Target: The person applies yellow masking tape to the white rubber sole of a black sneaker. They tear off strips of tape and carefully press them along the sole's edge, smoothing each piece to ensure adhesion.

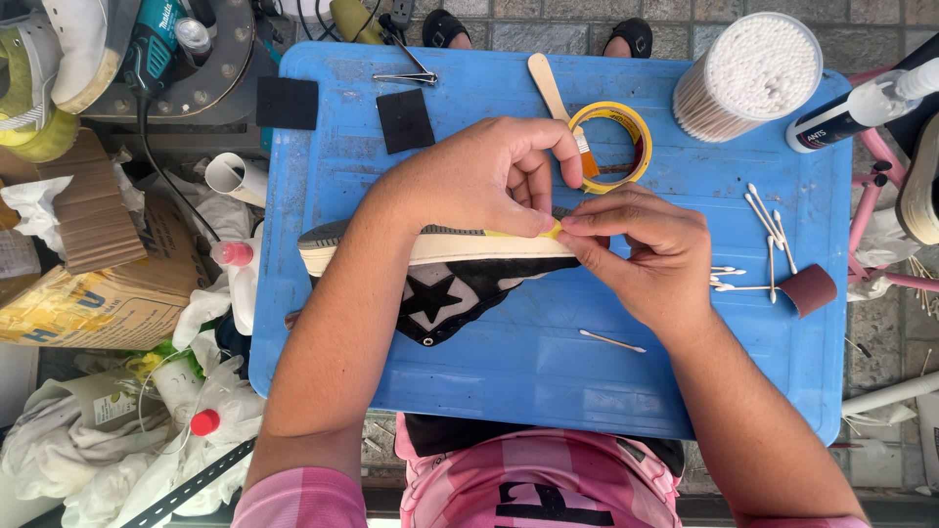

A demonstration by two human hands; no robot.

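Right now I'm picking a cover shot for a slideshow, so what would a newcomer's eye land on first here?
First, the two hands meeting at the centre: the left hand and right hand pinch a strip of yellow tape against the pale sole of a black sneaker with a star patch. All this sits on a bright blue table. At the top right, a round tub of cotton swabs stands out.

The toe end of the black canvas sneaker with a cream rubber sole (440, 284) lies hidden under the right hand (650, 254). The left hand (484, 181) covers part of the thin yellow tape strip (550, 231). The white plastic bottle with a dark label (861, 103) is cut off by the right edge.
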